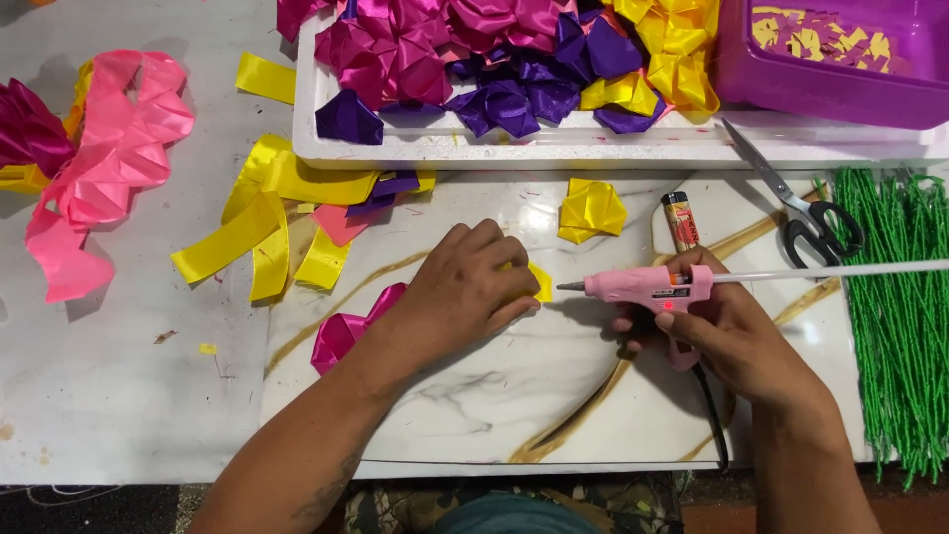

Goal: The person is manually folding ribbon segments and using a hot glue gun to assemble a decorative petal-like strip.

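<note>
My left hand [465, 292] rests on the marble board with its fingers closed over a small folded yellow ribbon piece [540, 282], whose corner pokes out on the right. My right hand [727, 331] grips a pink glue gun [647, 287]; its metal tip points left and stops just short of the yellow piece. A white glue stick [840, 270] juts out of the gun's back to the right. A folded yellow ribbon petal [591, 210] lies just beyond my hands.
A white foam tray [474, 148] at the back holds magenta, purple and yellow folded ribbons. Yellow ribbon strips [267, 222], pink ribbon [109, 158], a magenta piece [341, 331], a lighter [680, 220], scissors [806, 213], green stems [900, 316] and a purple tub [840, 59] surround the board.
</note>
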